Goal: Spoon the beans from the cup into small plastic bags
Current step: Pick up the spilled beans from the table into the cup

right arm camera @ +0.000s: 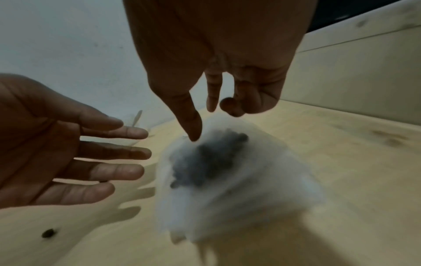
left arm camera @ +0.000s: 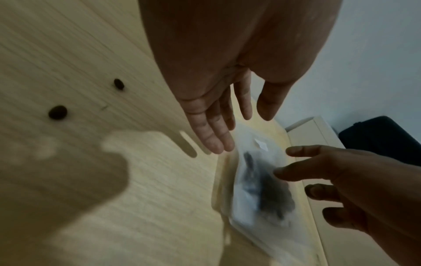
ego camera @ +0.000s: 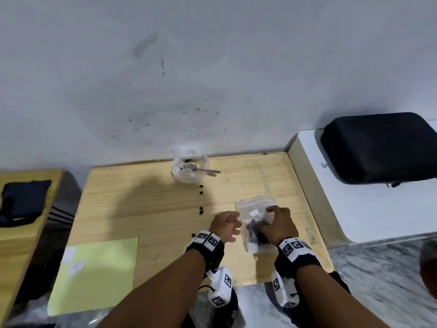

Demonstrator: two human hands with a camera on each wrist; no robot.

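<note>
A small clear plastic bag (ego camera: 253,210) with dark beans inside lies on the wooden table (ego camera: 142,209), blurred in both wrist views (left arm camera: 257,189) (right arm camera: 227,180). My left hand (ego camera: 225,224) hovers just left of it with straight, spread fingers (left arm camera: 218,129) and holds nothing. My right hand (ego camera: 279,224) is over the bag's right side. Its thumb tip (right arm camera: 193,136) and a fingertip (left arm camera: 284,174) touch the plastic, and the other fingers are loosely bent. The clear cup (ego camera: 179,176) stands at the table's far edge with a metal spoon (ego camera: 201,171) in it.
Several loose beans (ego camera: 201,210) lie in a line between cup and bag, with one more (ego camera: 193,235) near my left wrist. A pale green sheet (ego camera: 94,275) covers the near left corner. A black case (ego camera: 378,147) sits on a white surface to the right. A dark cloth (ego camera: 21,202) lies on the left table.
</note>
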